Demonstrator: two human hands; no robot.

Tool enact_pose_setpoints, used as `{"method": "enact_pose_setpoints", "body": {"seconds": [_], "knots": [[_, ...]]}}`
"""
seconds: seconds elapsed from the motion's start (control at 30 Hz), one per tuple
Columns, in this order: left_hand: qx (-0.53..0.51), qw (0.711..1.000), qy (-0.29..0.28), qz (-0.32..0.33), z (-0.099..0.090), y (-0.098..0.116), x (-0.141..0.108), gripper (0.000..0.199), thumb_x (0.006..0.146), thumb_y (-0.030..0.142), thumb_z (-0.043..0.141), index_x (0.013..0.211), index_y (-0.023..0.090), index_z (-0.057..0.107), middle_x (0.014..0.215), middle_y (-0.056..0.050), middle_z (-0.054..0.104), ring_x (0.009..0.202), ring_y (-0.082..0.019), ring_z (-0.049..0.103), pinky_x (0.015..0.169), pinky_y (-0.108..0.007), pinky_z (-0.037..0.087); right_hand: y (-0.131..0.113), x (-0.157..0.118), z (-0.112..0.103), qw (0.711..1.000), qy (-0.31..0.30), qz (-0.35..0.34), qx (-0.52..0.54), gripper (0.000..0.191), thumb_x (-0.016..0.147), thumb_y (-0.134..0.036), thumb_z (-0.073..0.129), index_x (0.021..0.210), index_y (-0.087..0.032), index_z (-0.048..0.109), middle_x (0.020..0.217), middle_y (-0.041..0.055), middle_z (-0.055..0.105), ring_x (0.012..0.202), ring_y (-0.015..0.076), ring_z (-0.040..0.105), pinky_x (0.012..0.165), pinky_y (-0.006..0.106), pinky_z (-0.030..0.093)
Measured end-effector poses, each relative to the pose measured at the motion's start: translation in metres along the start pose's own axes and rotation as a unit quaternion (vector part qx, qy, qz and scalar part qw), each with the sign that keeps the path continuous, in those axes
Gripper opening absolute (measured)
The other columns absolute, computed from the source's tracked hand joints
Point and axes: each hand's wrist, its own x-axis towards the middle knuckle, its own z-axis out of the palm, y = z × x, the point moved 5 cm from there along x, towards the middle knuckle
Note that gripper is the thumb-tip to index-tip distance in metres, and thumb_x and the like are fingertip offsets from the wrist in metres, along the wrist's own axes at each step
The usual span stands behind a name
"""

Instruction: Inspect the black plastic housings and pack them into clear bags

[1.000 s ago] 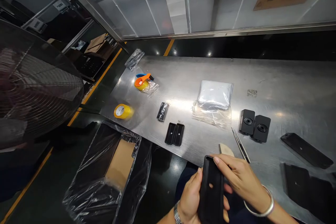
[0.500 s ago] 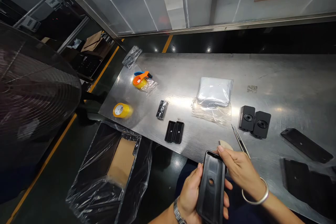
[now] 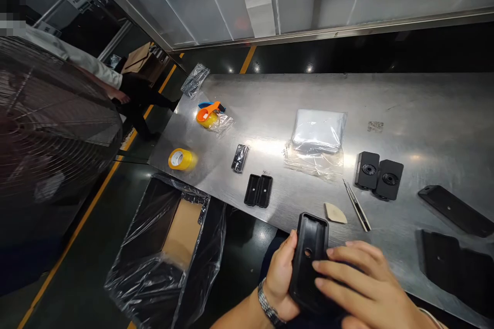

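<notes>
Near the table's front edge, my left hand (image 3: pixel 281 272) is closed around the left side of a long black plastic shell (image 3: pixel 306 267). Its hollow face is turned up and shows a round hole. My right hand (image 3: pixel 358 282) lies over the lower right of the shell, fingers stretched out and spaced, tips touching it. Just beyond the shell, a cream wedge-shaped piece (image 3: pixel 335 213) rests on the metal table (image 3: pixel 262 97). A utility knife (image 3: pixel 357 205) lies to its right.
Black parts with round fittings (image 3: pixel 380 175) and larger black shells (image 3: pixel 455 211) lie right. Clear plastic bags (image 3: pixel 318 136), small black shells (image 3: pixel 258 190), yellow tape (image 3: pixel 180 159) and an orange tape dispenser (image 3: pixel 210 113) are farther left. A lined box (image 3: pixel 165 267), fan (image 3: pixel 50 139) and walking person (image 3: pixel 131 97) are left.
My right hand has left the shell's top corner and spread over its lower right side. The cream piece is now fully visible on the table. A person has appeared behind the fan.
</notes>
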Motion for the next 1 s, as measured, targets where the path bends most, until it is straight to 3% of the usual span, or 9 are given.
{"method": "enact_pose_setpoints", "body": {"seconds": [0.1,0.2,0.37,0.57,0.73,0.87,1.0], "knots": [[0.006,1.000,0.011,0.026,0.003,0.000,-0.001,0.041,0.085,0.044,0.044,0.088,0.008,0.064,0.071,-0.009,0.066,0.066,-0.018,0.062,0.068,-0.029,0.045,-0.010,0.003,0.010,0.987,-0.144,-0.057,-0.048,0.048,0.081,-0.062,0.043,0.113,-0.032,0.060,0.094,0.0066,0.063,0.098,0.0263,0.053,0.091,0.046,0.031],[0.016,0.998,0.045,0.035,0.002,-0.003,-0.002,0.031,0.084,0.037,0.050,0.087,0.009,0.064,0.073,-0.008,0.066,0.073,-0.019,0.062,0.076,-0.031,0.045,-0.012,0.009,0.014,0.973,-0.201,-0.085,-0.070,0.049,0.079,-0.064,0.042,0.114,-0.034,0.059,0.087,0.0057,0.062,0.091,0.0254,0.054,0.091,0.046,0.031],[0.033,0.997,0.050,0.038,-0.002,-0.008,-0.001,0.032,0.084,0.037,0.050,0.090,0.009,0.064,0.074,-0.009,0.065,0.073,-0.020,0.063,0.076,-0.033,0.045,-0.011,0.015,0.005,0.969,-0.193,-0.089,-0.129,0.048,0.080,-0.063,0.042,0.115,-0.035,0.059,0.087,0.0052,0.065,0.091,0.0260,0.053,0.093,0.045,0.028],[0.028,0.996,0.073,-0.030,-0.011,-0.017,0.000,0.029,0.083,0.038,0.050,0.079,0.011,0.061,0.065,-0.005,0.062,0.068,-0.019,0.062,0.070,-0.032,0.046,-0.010,0.018,0.004,0.965,-0.225,-0.100,-0.096,0.045,0.084,-0.059,0.038,0.114,-0.033,0.060,0.084,0.0044,0.063,0.081,0.0219,0.052,0.087,0.040,0.031],[0.030,0.998,0.057,0.019,-0.007,-0.012,-0.003,0.024,0.080,0.036,0.055,0.074,0.013,0.061,0.058,-0.002,0.058,0.065,-0.017,0.060,0.070,-0.029,0.045,-0.013,0.018,0.009,0.960,-0.237,-0.100,-0.106,0.044,0.086,-0.060,0.030,0.111,-0.038,0.059,0.079,0.0029,0.060,0.075,0.0212,0.048,0.078,0.037,0.033],[0.020,0.998,0.060,-0.001,-0.009,-0.013,-0.005,0.026,0.080,0.036,0.056,0.074,0.011,0.061,0.057,-0.001,0.055,0.059,-0.014,0.056,0.069,-0.027,0.043,-0.012,0.018,0.007,0.959,-0.208,-0.103,-0.165,0.039,0.085,-0.054,0.040,0.109,-0.032,0.061,0.079,0.0045,0.060,0.077,0.0225,0.047,0.076,0.036,0.031],[0.022,0.999,0.034,-0.005,-0.007,-0.015,-0.007,0.024,0.081,0.035,0.055,0.075,0.012,0.059,0.059,-0.001,0.056,0.061,-0.014,0.057,0.066,-0.026,0.041,-0.021,0.013,0.014,0.961,-0.223,-0.103,-0.129,0.039,0.081,-0.058,0.043,0.106,-0.033,0.060,0.082,0.0037,0.060,0.079,0.0231,0.047,0.074,0.036,0.031]]}}
